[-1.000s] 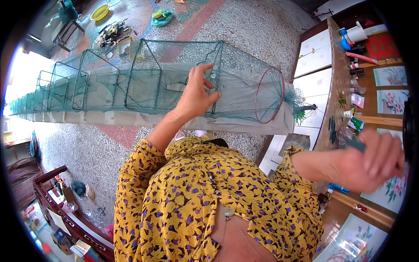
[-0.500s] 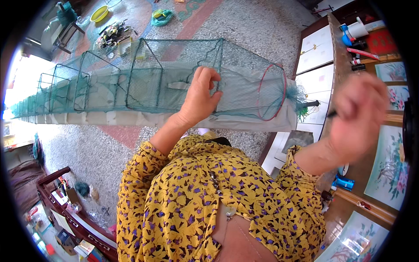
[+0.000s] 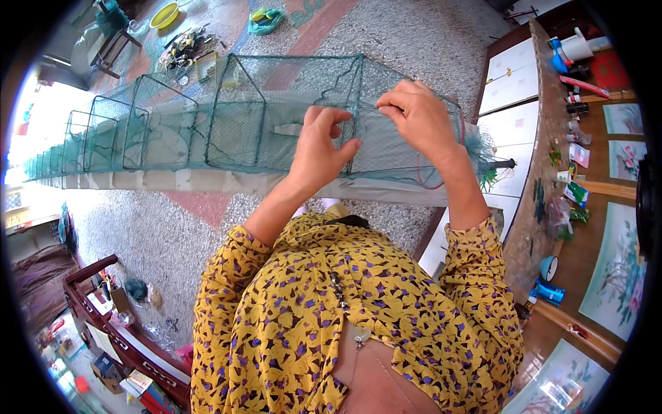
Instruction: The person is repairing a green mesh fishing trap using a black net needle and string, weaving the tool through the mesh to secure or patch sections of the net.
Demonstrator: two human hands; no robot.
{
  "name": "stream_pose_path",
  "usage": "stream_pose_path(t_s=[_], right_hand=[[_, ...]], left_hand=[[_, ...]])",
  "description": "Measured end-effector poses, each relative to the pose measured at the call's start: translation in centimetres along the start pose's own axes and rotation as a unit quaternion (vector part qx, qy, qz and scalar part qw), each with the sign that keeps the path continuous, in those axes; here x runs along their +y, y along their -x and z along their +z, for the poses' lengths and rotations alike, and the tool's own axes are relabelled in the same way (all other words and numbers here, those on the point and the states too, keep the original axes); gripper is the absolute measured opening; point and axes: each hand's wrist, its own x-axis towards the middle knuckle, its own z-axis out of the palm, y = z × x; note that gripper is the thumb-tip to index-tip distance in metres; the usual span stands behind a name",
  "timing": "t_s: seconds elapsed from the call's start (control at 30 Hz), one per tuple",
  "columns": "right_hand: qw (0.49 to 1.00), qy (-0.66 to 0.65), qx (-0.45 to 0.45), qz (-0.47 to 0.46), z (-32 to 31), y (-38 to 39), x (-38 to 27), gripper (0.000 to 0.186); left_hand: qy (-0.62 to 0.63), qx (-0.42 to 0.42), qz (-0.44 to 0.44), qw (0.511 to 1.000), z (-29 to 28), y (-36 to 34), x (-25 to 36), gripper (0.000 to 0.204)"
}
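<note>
A long green mesh net trap (image 3: 289,148), stretched over dark rectangular frames, lies across in front of me. My left hand (image 3: 317,148) is at one upright frame bar, its fingers curled on the mesh and its thumb a little apart from the index finger. Just right of that bar, my right hand (image 3: 422,124) is raised over the netting in a pinch. A tiny dark tip shows at its fingertips; the rest of what it holds is hidden. A red hoop (image 3: 460,124) rings the trap's right part, beyond which the mesh gathers near a dark rod (image 3: 503,164).
Pale cloth (image 3: 241,181) lies under the trap. On the floor beyond are a yellow basin (image 3: 164,15), a heap of small items (image 3: 185,52) and a green bag (image 3: 265,22). A cabinet (image 3: 510,83) and a cluttered tabletop (image 3: 562,165) stand right; a dark red wooden frame (image 3: 110,331) stands lower left.
My right hand has swung left from above the right-hand tabletop to the netting beside my left hand. My left hand has stayed at the same frame bar. The view has shifted slightly.
</note>
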Motion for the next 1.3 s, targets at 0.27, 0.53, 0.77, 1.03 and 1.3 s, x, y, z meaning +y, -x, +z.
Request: stream_pose_path(t_s=[0.27, 0.53, 0.77, 1.03, 1.3], right_hand=[[0.983, -0.169, 0.023, 0.060, 2.5, -0.5, -0.6, 0.011], [0.990, -0.105, 0.089, -0.031, 6.1, -1.8, -2.4, 0.010], [0.993, 0.110, 0.029, -0.037, 5.6, -2.9, -4.7, 0.013], [0.888, -0.402, 0.172, -0.143, 1.3, -5.9, -9.3, 0.016], [0.748, -0.592, 0.238, -0.182, -14.1, 0.9, -8.9, 0.009]], left_hand=[[0.081, -0.051, -0.118, 0.988, 0.1, -0.6, -1.2, 0.057], [0.133, -0.090, -0.174, 0.972, 0.4, -1.1, -2.8, 0.057], [0.196, -0.074, -0.150, 0.966, 0.2, -1.0, -1.8, 0.049], [0.155, -0.093, -0.133, 0.974, 0.6, -0.8, -3.2, 0.057], [0.070, -0.069, -0.112, 0.989, -0.4, -0.4, -0.1, 0.059]])
